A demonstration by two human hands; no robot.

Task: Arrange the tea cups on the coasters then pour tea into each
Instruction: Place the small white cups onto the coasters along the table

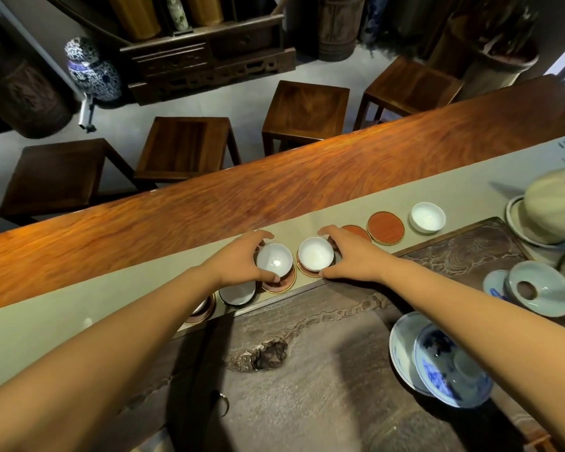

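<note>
A row of round red coasters runs along the grey table runner (79, 308). My left hand (238, 259) grips a white tea cup (274, 260) over a coaster (282, 283). My right hand (346, 256) holds a second white cup (315, 253) sitting on its coaster (302, 269). Two coasters to the right stand bare: one (356, 231) partly behind my right hand, one (385, 228) fully visible. A third white cup (427, 216) stands on the runner at the row's right end. Under my left forearm another cup (237, 293) and a coaster (203, 313) are partly hidden.
A dark carved stone tea tray (307, 386) fills the near side. Blue-and-white bowls (437, 363), a celadon strainer (535, 288) and a large pale ceramic vessel (548, 207) crowd the right. The long wooden table (242, 197) has several stools (183, 148) behind it.
</note>
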